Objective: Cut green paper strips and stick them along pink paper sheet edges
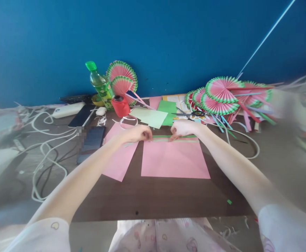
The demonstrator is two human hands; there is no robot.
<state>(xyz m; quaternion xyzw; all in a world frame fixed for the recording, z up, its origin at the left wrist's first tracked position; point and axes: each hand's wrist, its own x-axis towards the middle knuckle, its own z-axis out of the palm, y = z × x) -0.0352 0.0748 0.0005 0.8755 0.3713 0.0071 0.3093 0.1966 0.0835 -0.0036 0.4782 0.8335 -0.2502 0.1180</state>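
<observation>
A pink paper sheet [175, 161] lies flat on the table before me, with narrow green and whitish strips [185, 139] along its far edge. At the left end of these strips, my left hand [140, 133] is closed, its fingertips pinched at the edge. My right hand [183, 128] bends over the strips farther right, fingers curled and a fingertip pressing down on them. Under my left forearm lies a second pink sheet [118, 164], partly covered. Behind my hands are a pale green sheet [153, 117] and a brighter green sheet [168, 106].
Scissors [192, 113] lie beyond my right hand, near several pleated pink-and-green paper fans [221, 101]. At the back left stand a green-capped bottle [99, 80] and another fan [123, 71]. A phone [92, 140] and looped white cables [41, 168] lie left. A roll of tape [128, 118] is near my left hand.
</observation>
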